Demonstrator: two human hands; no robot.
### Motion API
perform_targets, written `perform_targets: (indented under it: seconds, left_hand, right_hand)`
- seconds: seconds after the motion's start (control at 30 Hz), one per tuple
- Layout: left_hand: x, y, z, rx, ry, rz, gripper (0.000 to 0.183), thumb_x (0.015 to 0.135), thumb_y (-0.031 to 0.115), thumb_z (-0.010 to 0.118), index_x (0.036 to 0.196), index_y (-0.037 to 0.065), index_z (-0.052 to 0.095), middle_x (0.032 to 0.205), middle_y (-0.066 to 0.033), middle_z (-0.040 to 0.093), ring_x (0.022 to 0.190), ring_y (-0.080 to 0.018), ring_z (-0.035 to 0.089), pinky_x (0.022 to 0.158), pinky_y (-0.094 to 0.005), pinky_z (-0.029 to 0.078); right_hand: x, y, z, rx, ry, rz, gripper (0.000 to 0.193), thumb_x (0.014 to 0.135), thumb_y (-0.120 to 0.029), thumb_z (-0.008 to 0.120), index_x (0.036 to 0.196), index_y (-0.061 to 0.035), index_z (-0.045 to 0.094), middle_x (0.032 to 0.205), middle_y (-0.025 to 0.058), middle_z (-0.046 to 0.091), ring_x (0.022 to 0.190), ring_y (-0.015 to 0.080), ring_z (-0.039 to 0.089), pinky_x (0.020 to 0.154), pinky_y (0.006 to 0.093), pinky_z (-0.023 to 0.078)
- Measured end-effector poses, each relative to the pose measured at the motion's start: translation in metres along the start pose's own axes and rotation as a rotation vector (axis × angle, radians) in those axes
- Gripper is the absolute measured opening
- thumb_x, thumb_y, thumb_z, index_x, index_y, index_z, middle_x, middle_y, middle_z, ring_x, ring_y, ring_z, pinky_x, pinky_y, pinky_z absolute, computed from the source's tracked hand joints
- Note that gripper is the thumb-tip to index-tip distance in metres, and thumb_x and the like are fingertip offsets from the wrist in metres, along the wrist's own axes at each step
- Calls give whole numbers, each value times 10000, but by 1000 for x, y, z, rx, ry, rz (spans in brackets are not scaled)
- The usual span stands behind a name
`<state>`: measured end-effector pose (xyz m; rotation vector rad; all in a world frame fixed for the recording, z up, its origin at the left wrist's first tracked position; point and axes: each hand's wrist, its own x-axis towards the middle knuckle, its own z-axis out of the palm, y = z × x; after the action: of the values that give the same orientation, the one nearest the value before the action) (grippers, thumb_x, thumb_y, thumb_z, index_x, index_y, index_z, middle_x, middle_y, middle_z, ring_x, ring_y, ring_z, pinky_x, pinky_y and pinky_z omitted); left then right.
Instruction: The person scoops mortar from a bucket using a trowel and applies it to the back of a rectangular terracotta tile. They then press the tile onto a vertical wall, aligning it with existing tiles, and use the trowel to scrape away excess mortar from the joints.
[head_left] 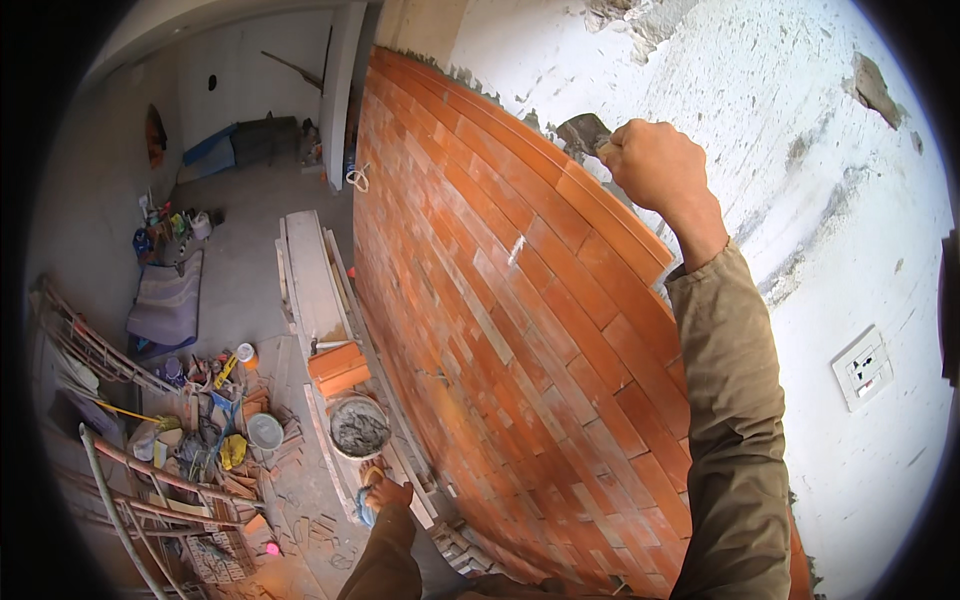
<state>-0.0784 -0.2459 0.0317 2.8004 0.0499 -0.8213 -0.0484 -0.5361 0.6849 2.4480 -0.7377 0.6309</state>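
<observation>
My right hand (pixel 660 165) is closed around the handle of a trowel (pixel 583 132). Its grey, mortar-smeared blade lies at the top edge of the orange brick tiles (pixel 560 290), against the rough white wall (pixel 740 90). Lower down, my left hand (pixel 388 494) is closed beside a bucket of grey mortar (pixel 359 427). A small tan piece shows at its fingers, too small to name, with something blue just below it. Orange tiles (pixel 338 368) are stacked just behind the bucket, on a plank platform (pixel 312 270).
A white wall socket (pixel 862 368) sits right of my forearm. On the floor at left are a pale bucket (pixel 265 431), a yellow bag (pixel 232 451), tools and broken tiles. Curved metal bars (pixel 120 520) stand at the lower left. A folded mat (pixel 166 300) lies farther back.
</observation>
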Motion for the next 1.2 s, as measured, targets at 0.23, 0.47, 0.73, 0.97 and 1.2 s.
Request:
perform_targets:
  seconds: [0.23,0.47,0.73,0.97,1.2]
  left_hand:
    - [3,-1,4,21,-21,2,713,802,556,670,1273,21,641,1321,-166,617,1182,-415,611,984,-579,457]
    - [4,-1,10,1,25,2,721,793,550,685,1263,5,646,1320,-150,608,1162,-401,622,967,-575,468]
    - [5,-1,10,7,41,1,678,767,524,696,1232,33,654,1257,-139,653,1142,-378,637,946,-558,470]
    - [1,0,6,29,27,-11,685,786,571,690,1204,28,692,1299,-155,634,1158,-403,625,970,-567,466]
    - [-4,-1,0,26,16,-1,677,756,464,689,1295,68,584,1247,-158,662,1138,-359,651,934,-539,475]
  right_hand:
    - [1,3,-3,-35,-9,-4,232,884,-284,629,968,-134,785,892,174,740,848,357,713,743,453,562]
    - [8,6,5,-46,-18,-14,241,886,-295,622,971,-139,785,870,172,740,824,362,712,735,457,562]
    - [8,3,14,-71,41,-69,234,887,-298,622,926,-123,772,863,177,736,816,372,711,726,465,562]
    - [3,0,15,-57,14,-96,194,864,-225,622,888,-84,753,860,192,731,804,375,718,702,469,567]
    - [0,-4,13,-55,72,-112,135,803,-98,608,823,-36,727,831,196,725,770,363,727,655,452,571]
